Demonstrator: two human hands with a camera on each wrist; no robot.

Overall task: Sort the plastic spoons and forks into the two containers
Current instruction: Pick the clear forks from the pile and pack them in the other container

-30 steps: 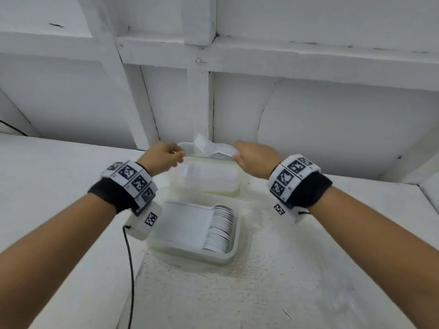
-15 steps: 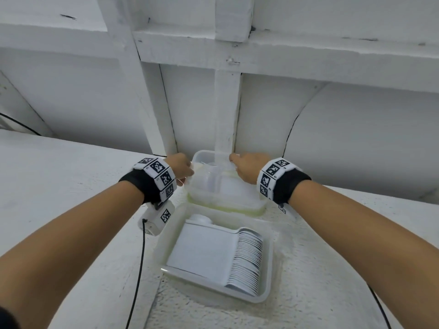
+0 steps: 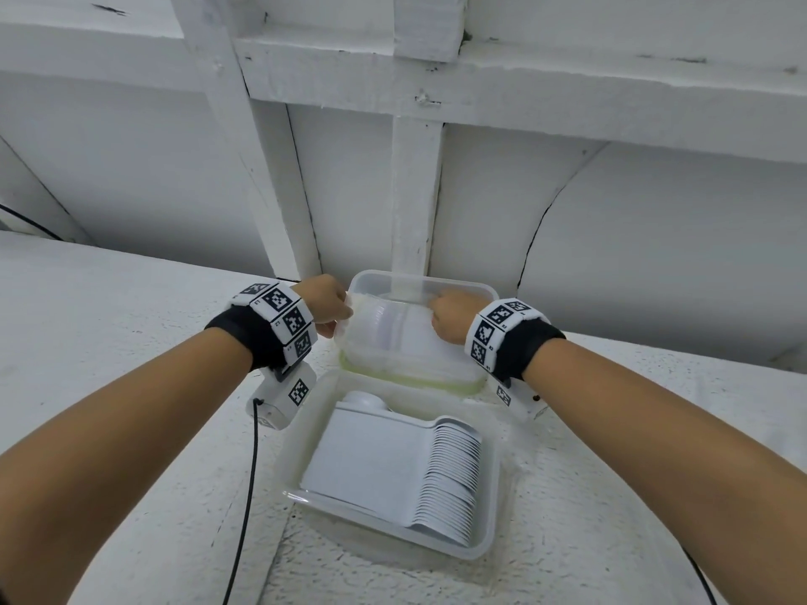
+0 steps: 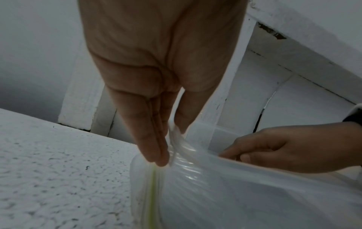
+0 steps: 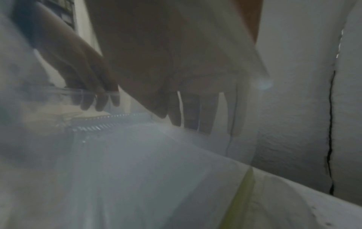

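Two translucent containers stand one behind the other on the white surface. The near container (image 3: 489, 532) holds a neat row of stacked white plastic spoons (image 3: 450, 478). In the far container (image 3: 465, 286) lies a clear plastic bag (image 3: 393, 331) of white cutlery, with a row of tines (image 5: 109, 118) showing through it. My left hand (image 3: 325, 305) pinches the bag's left edge (image 4: 173, 148) between thumb and fingers. Over the right side, my right hand (image 3: 450, 318) grips the bag with curled fingers (image 4: 260, 148). The right wrist view is blurred by plastic.
A white wall with beams (image 3: 415, 203) rises right behind the far container. A black cable (image 3: 249, 482) runs down from the left wrist camera along the rough white surface (image 3: 131, 342), left of the near container.
Both hands have come down with the clear bag from above the far container to its rim, so the bag now lies in it. The head view has moved closer.
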